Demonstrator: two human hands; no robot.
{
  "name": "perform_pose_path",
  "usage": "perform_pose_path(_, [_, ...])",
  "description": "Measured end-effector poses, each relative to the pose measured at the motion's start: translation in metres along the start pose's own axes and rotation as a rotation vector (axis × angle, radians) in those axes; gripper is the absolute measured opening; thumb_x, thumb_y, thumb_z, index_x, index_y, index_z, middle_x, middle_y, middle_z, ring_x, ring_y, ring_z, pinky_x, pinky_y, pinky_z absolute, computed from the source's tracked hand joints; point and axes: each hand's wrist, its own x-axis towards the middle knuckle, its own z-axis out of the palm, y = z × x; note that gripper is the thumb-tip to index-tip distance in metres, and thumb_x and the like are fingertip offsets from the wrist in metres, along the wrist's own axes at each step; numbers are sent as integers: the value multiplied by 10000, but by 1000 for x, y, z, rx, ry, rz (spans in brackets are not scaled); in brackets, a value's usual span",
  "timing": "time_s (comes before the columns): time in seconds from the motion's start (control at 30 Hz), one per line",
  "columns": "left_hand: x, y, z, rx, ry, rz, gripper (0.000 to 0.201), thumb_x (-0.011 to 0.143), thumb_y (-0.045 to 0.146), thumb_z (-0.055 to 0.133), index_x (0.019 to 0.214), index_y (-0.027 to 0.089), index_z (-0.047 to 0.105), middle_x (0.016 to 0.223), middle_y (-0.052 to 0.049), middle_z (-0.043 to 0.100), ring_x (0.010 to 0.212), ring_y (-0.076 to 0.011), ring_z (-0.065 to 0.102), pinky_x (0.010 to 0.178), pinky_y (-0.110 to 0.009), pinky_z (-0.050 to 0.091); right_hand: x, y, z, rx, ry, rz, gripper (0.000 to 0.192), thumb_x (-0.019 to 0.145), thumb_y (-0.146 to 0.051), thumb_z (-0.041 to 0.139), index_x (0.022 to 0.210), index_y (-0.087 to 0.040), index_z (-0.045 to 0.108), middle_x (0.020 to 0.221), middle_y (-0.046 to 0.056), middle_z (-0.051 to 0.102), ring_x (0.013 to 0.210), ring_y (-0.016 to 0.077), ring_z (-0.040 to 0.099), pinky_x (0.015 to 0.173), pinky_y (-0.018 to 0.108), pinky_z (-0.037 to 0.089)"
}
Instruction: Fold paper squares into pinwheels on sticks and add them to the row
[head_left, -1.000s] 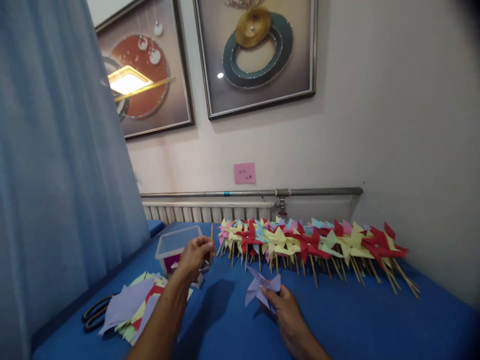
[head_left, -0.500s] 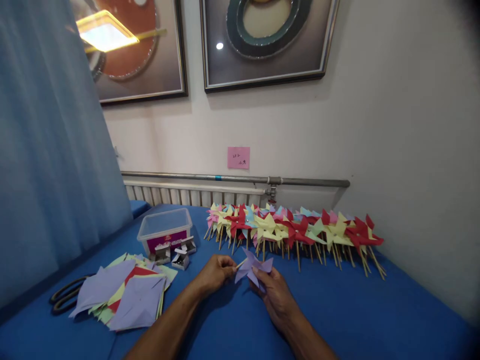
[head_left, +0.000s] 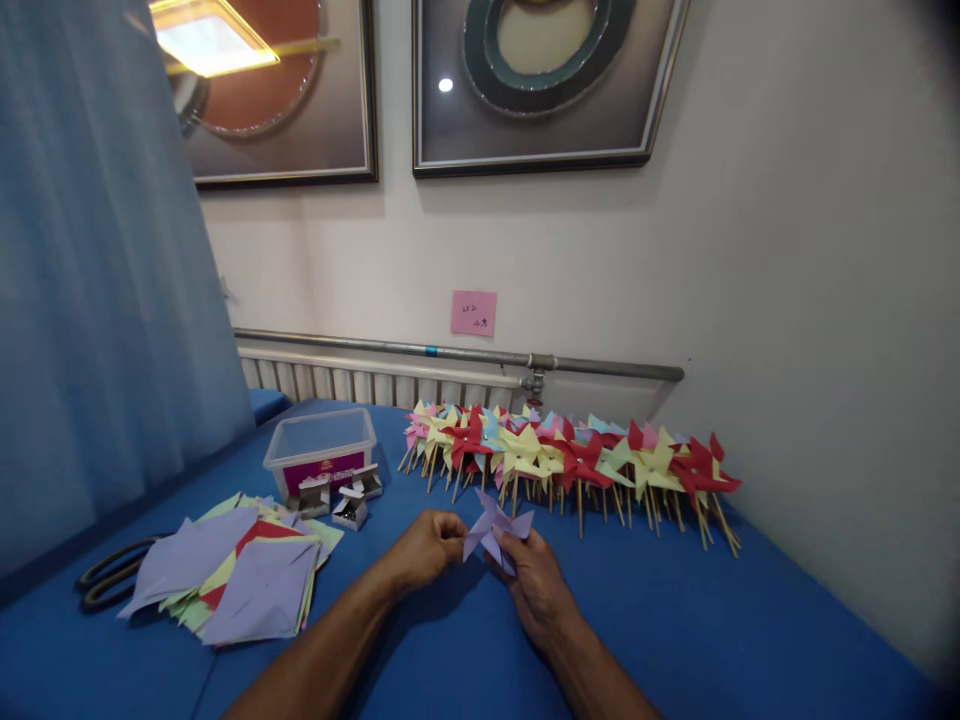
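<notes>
A purple paper pinwheel (head_left: 496, 530) is pinched by my right hand (head_left: 536, 575), its thumb lying on the paper near the centre and the fingers behind. Just left of it, my left hand (head_left: 431, 550) is closed in a pinch on the pinwheel's thin stick, most of which is now hidden behind the paper and fingers. Beyond both hands, several finished pinwheels (head_left: 581, 462) in red, yellow, pink, blue and green lie in a long row with their sticks toward me.
Left of my arms lies a stack of cut paper squares (head_left: 262, 590), with black-handled scissors (head_left: 112, 580) beside it. Small open boxes (head_left: 350, 510) stand before a clear plastic tub (head_left: 322, 440). A blue curtain (head_left: 105, 280) hangs at left; a radiator pipe (head_left: 615, 368) runs along the wall.
The stick that showed between my left fingers and the pinwheel is now mostly out of sight. My left fingers are closer to the paper. The whole view has shifted slightly.
</notes>
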Motion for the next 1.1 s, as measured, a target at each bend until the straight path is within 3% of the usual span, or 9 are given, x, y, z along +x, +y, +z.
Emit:
perform_pose_path(0.23, [-1,2,3,-17,20,-27,287,630,384,779,670,155,610,517,53,503,437,-55,341,455,-226,217,1,3,0,5,-22,-14,390,512,-356,933,772,-178,704,685,10,728,642,185,674,662,307,546])
perform_pose_path(0.47, [2,-1,-2,40,8,-41,170,655,323,659,662,160,611,503,57,484,431,-62,328,453,-235,199,4,4,0,45,-18,-15,375,495,-319,951,749,-170,720,674,3,732,610,160,653,645,284,535])
perform_pose_path(1.1, [4,-6,-1,86,1,-62,108,648,283,593,646,176,583,517,56,493,419,-68,350,452,-234,215,5,5,0,47,12,-26,379,487,-309,955,733,-166,704,649,3,716,594,156,652,607,270,533])
